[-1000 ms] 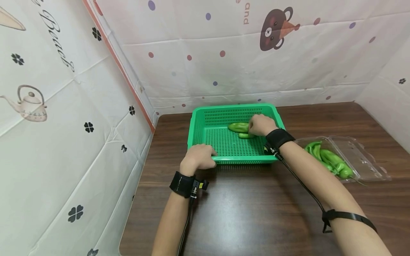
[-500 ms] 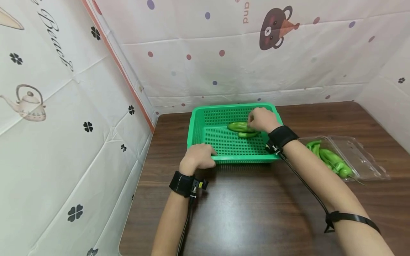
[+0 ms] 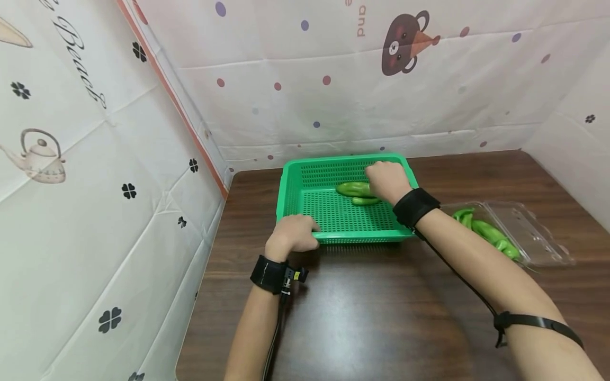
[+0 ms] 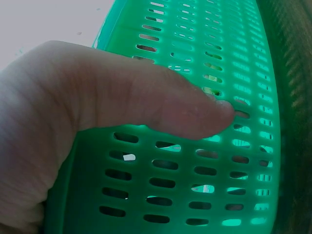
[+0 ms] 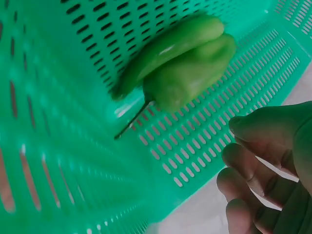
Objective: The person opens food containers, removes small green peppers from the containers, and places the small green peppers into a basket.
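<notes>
A green plastic basket (image 3: 329, 212) with slotted walls stands at the back of the table. Its near left rim is gripped by my left hand (image 3: 294, 233), the thumb (image 4: 161, 100) lying along the outer wall; the other fingers are hidden. Two green peppers lie side by side on the basket floor: a wide one (image 5: 195, 75) with a dark stem and a slimmer one (image 5: 170, 46). My right hand (image 3: 388, 181) hovers over the basket's right part, apart from the peppers. Its fingers (image 5: 261, 170) are loosely bent and hold nothing.
Right of the basket lies an unfolded clear plastic clamshell box (image 3: 529, 233) with several green peppers (image 3: 493, 235) in it, partly behind my right forearm. A printed sheet (image 3: 267, 116) hangs behind the table. Cables run along both forearms.
My right hand has come away from the peppers, rising slightly, and they stay on the basket floor. My left hand keeps its hold on the rim. The head view has shifted slightly.
</notes>
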Demonstrator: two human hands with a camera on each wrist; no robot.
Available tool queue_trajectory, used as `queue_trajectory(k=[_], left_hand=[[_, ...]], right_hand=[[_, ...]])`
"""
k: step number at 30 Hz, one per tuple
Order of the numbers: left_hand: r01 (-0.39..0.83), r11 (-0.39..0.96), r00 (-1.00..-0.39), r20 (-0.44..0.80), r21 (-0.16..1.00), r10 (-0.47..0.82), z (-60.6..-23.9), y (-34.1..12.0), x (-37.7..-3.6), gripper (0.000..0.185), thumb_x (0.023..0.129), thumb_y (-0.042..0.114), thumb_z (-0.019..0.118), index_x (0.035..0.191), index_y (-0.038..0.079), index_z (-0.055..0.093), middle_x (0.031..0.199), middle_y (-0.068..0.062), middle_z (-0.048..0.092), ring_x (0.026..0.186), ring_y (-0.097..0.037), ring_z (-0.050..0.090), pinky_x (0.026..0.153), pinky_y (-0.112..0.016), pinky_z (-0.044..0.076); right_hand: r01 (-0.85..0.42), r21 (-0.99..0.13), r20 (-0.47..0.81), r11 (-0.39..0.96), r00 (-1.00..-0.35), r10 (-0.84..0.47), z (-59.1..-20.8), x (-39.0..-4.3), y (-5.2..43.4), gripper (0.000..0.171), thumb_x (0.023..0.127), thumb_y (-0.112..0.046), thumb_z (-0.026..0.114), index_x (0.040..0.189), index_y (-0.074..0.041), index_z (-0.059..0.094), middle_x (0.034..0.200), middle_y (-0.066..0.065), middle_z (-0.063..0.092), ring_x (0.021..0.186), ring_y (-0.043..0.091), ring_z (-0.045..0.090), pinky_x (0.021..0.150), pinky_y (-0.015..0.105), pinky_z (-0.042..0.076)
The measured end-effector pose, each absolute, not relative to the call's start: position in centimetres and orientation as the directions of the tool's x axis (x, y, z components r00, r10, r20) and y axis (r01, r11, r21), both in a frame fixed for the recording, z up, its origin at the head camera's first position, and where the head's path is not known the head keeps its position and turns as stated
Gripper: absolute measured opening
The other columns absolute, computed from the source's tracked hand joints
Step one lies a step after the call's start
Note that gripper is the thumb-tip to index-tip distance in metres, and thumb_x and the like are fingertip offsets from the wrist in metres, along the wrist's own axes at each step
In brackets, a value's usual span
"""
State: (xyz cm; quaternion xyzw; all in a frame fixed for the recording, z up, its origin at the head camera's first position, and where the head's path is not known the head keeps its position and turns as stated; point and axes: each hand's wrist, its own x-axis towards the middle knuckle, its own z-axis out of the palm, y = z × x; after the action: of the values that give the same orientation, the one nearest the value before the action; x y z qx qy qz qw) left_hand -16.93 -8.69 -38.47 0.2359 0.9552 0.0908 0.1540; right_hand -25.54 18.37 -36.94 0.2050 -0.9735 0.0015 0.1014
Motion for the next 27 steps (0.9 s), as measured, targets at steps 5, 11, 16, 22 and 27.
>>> queue_trajectory(k=[5, 11, 16, 22, 27], left_hand=[[0.424, 0.868, -0.838, -0.252, 0.257, 0.484, -38.3, -8.6, -17.0, 0.052, 0.084, 0.011, 0.059, 0.132, 0.025, 0.071, 0.133, -0.001, 0.070, 0.062, -0.013, 0.021, 0.055, -0.030, 0.020], [0.422, 0.866, -0.835, -0.255, 0.268, 0.487, -38.6, -8.7, -17.1, 0.052, 0.084, 0.012, 0.059, 0.133, 0.024, 0.071, 0.135, -0.001, 0.069, 0.062, -0.014, 0.022, 0.055, -0.030, 0.020], [0.425, 0.865, -0.837, -0.248, 0.266, 0.487, -38.7, -8.8, -17.2, 0.053, 0.082, 0.011, 0.058, 0.133, 0.023, 0.071, 0.130, -0.001, 0.071, 0.060, -0.013, 0.019, 0.054, -0.029, 0.019], [0.426, 0.868, -0.840, -0.244, 0.254, 0.484, -38.7, -8.9, -17.3, 0.053, 0.082, 0.011, 0.059, 0.132, 0.024, 0.072, 0.125, -0.001, 0.073, 0.060, -0.012, 0.019, 0.053, -0.029, 0.019], [0.430, 0.865, -0.835, -0.249, 0.259, 0.490, -38.6, -8.9, -17.4, 0.053, 0.082, 0.012, 0.059, 0.132, 0.024, 0.071, 0.122, -0.002, 0.074, 0.059, -0.012, 0.017, 0.053, -0.028, 0.019]], right_hand=[[-0.404, 0.000, 0.194, 0.915, -0.897, -0.396, -36.6, -25.5, 18.6, 0.039, 0.096, 0.001, 0.052, 0.065, -0.016, 0.036, 0.060, 0.000, 0.023, 0.055, 0.015, 0.024, 0.054, 0.033, 0.022], [-0.352, -0.084, 0.201, 0.932, -0.922, -0.330, -34.7, -24.5, 19.9, 0.024, 0.095, -0.012, 0.058, 0.071, -0.012, 0.056, 0.060, 0.002, 0.045, 0.052, 0.015, 0.032, 0.051, 0.031, 0.027], [-0.305, -0.144, 0.239, 0.941, -0.934, -0.266, -32.4, -22.7, 21.5, 0.024, 0.098, -0.029, 0.062, 0.104, -0.011, 0.075, 0.068, 0.008, 0.065, 0.051, 0.023, 0.050, 0.046, 0.034, 0.035], [-0.296, -0.154, 0.341, 0.943, -0.911, -0.231, -29.4, -20.4, 23.4, 0.028, 0.099, -0.037, 0.060, 0.099, -0.011, 0.072, 0.068, 0.009, 0.066, 0.052, 0.025, 0.050, 0.044, 0.036, 0.033], [-0.288, -0.098, 0.422, 0.953, -0.879, -0.222, -29.0, -18.6, 25.9, 0.024, 0.097, -0.031, 0.064, 0.087, -0.010, 0.066, 0.066, 0.010, 0.062, 0.049, 0.025, 0.047, 0.043, 0.035, 0.029]])
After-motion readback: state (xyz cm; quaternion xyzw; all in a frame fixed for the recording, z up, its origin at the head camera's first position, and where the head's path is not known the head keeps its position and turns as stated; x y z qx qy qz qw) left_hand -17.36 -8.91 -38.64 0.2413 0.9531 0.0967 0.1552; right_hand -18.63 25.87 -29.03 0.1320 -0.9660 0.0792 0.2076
